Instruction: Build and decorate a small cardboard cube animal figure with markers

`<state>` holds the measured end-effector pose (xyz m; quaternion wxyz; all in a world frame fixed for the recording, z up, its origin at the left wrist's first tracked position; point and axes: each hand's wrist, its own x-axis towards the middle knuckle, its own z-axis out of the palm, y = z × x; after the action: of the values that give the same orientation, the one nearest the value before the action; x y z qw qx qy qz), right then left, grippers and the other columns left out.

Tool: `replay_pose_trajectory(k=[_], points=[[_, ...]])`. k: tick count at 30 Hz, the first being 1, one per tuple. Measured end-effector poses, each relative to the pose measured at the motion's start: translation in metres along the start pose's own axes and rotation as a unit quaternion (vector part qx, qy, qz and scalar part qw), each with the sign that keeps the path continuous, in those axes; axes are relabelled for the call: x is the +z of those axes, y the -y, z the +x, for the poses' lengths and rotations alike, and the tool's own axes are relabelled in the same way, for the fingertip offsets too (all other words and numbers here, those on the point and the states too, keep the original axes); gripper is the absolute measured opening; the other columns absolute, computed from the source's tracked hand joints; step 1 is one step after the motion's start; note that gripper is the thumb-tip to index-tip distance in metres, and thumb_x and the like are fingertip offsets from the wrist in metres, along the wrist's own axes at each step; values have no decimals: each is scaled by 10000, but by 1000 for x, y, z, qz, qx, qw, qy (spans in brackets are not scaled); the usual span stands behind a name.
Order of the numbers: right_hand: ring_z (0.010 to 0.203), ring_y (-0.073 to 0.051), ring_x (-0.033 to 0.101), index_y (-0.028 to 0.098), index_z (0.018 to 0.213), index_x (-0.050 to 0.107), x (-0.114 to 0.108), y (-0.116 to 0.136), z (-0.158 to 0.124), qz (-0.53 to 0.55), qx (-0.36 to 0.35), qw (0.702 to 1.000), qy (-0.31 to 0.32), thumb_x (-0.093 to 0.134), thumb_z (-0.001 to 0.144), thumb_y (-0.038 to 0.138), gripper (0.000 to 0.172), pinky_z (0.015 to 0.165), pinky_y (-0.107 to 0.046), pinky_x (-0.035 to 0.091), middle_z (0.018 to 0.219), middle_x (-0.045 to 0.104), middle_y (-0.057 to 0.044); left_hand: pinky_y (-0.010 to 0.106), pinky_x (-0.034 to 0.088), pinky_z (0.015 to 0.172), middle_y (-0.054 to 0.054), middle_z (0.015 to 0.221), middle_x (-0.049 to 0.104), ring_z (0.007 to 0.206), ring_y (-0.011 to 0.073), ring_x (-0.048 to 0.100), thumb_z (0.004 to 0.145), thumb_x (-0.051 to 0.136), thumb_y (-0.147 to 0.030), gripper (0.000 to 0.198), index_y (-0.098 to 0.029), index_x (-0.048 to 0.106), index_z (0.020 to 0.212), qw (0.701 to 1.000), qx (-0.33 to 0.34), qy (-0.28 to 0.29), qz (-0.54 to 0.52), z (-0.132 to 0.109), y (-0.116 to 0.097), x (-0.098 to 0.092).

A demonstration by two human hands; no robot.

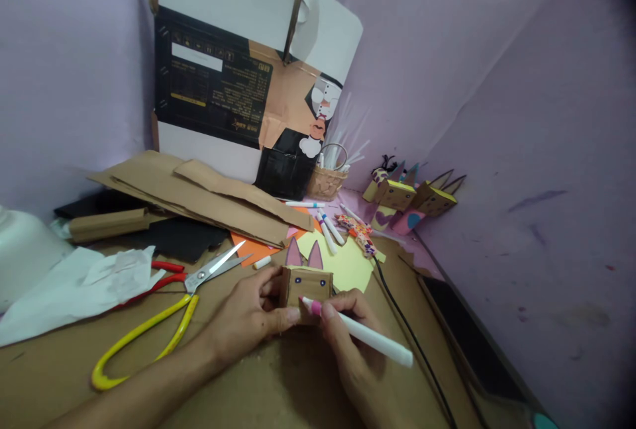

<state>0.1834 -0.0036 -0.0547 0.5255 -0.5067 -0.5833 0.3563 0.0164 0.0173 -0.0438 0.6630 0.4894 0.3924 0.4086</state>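
Observation:
Between my hands is a small cardboard animal head, with two upright pink ears and two dark eyes on its front. My left hand grips its left side, thumb along the lower front edge. In my right hand is a white felt-tip marker with a pink collar. The marker's tip touches the front of the head, below the eyes. A short white cap lies behind my left hand.
Scissors with yellow and red handles lie left, beside crumpled white tissue. Cardboard sheets, loose markers and yellow paper lie behind. A black cable runs along the right. Finished-looking cardboard figures stand near the wall.

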Motion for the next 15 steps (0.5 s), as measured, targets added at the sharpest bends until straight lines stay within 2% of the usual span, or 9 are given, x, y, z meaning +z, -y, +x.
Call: replay_pose_trajectory(k=[8,15], points=[[462,-111,417,204,636,513,2,2,0,36,34,999,-14,592,797,467,318,450,-224,308,507,494,40,319,509,769,112,1143,668,967,265,643,640,768,-366,675,-159,497,1223,1000,-7,-8,12,0,-3,1],[472,-117,432,203,665,521,3,2,1,42,24,998,-27,584,808,473,313,455,-229,321,513,503,35,349,488,854,102,1156,666,1016,270,628,648,763,-332,600,-179,538,1183,1000,7,4,-6,0,1,0]])
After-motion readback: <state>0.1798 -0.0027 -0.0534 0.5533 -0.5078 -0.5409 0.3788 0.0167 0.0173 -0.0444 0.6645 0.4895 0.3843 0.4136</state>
